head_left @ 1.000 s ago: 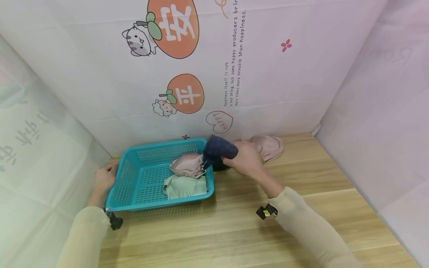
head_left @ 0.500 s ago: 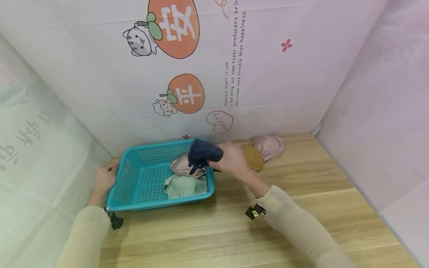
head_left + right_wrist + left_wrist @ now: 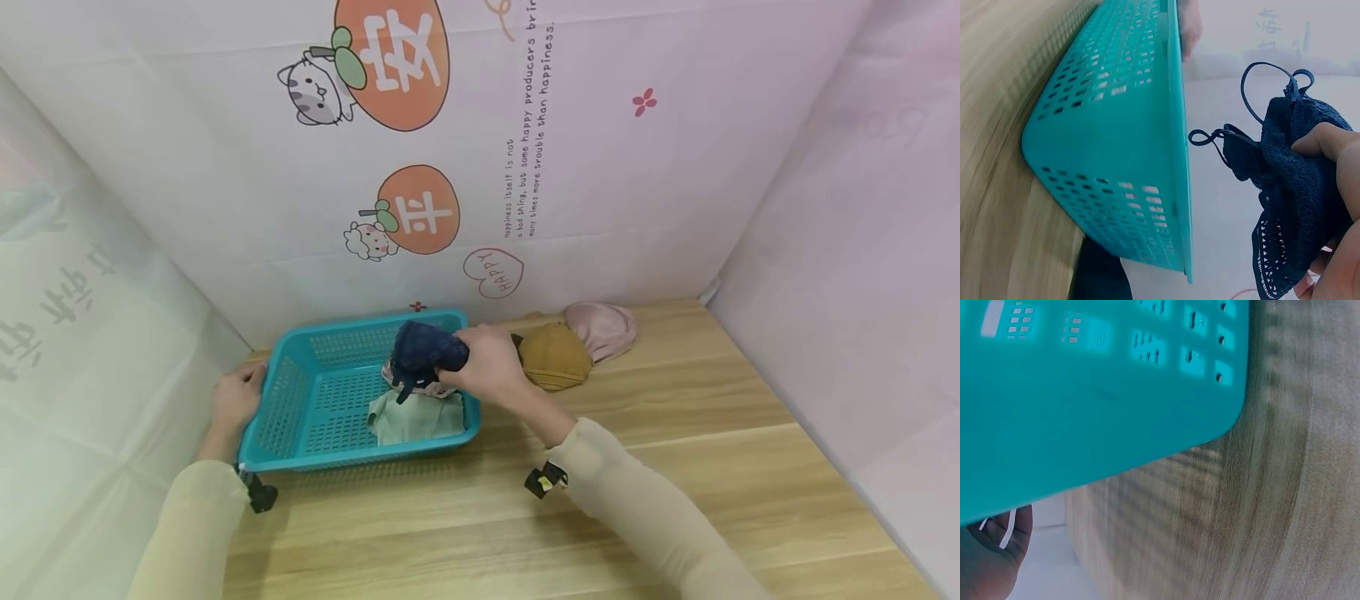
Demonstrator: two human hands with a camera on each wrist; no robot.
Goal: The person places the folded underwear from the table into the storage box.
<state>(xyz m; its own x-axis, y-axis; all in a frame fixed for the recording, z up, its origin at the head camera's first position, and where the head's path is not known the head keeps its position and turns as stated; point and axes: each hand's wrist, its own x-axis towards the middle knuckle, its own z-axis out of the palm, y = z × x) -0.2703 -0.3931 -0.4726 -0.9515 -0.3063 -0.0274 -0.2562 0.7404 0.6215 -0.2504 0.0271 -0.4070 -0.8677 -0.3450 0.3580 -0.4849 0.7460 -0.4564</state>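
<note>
My right hand point(image 3: 491, 367) pinches a folded navy lace bra point(image 3: 423, 346) above the right part of a teal plastic basket point(image 3: 358, 461). In the right wrist view, thin strap loops hang off the navy bra point(image 3: 1300, 169), with my thumb across its lace. My left hand point(image 3: 236, 400) grips the basket's left rim; the left wrist view shows its curled fingers at the basket edge. Inside the basket lie a pale green folded garment point(image 3: 416, 419) and, behind it, a pink one point(image 3: 438, 390) partly hidden by the navy bra.
Right of the basket, a mustard bra point(image 3: 555, 358) and a pink bra point(image 3: 603, 329) lie on the wooden table point(image 3: 420, 542) by the back wall. A black piece point(image 3: 1102, 272) shows beside the basket, mostly hidden by my right hand in the head view. Fabric-covered walls close three sides.
My right hand has carried the navy bra leftward, from beside the basket's right rim to over its inside. The mustard bra has come into sight. My left hand has stayed put.
</note>
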